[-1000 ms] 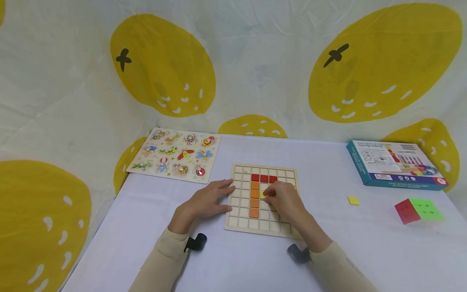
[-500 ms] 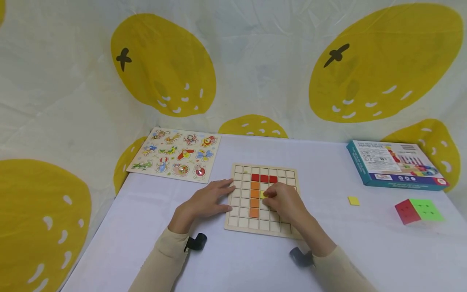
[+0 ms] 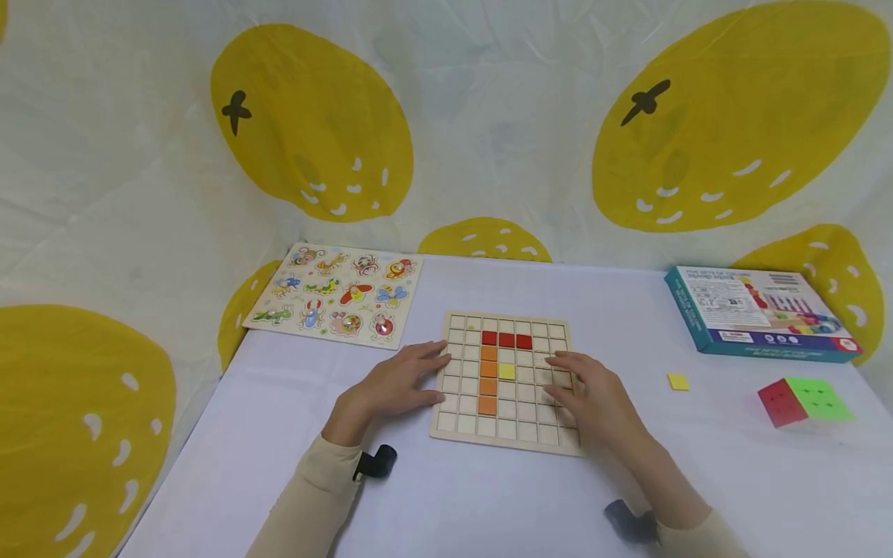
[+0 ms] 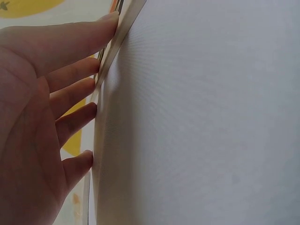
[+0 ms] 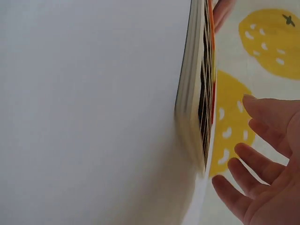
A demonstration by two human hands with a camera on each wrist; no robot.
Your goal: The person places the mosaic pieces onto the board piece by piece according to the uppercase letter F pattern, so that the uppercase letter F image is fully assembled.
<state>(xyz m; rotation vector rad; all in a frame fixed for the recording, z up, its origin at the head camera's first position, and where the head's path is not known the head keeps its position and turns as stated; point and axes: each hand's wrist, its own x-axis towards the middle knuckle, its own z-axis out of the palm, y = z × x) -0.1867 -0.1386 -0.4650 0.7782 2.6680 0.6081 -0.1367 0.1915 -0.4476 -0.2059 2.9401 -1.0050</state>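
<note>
A wooden grid board [image 3: 526,411] lies on the white table. Red square tiles [image 3: 507,340] form a row near its top, and orange tiles [image 3: 487,387] run down in a column below the leftmost red one. One yellow tile [image 3: 506,371] sits in a cell beside the orange column. My left hand [image 3: 391,384] touches the board's left edge with its fingertips and thumb, as the left wrist view also shows. Above the board's right edge hovers my right hand [image 3: 596,395], fingers parted and holding nothing; the right wrist view shows a gap between its fingertips and the board.
To the right lies a loose yellow tile [image 3: 677,381], with a red and green puzzle cube [image 3: 805,401] farther right. Behind them is a flat teal-edged box [image 3: 763,314]. An insect picture puzzle board [image 3: 335,296] lies at the back left, before a lemon-print curtain [image 3: 502,116].
The right hand has let go of the yellow tile, which now lies in its cell, and has moved right to the board's edge. The left hand has stayed in place.
</note>
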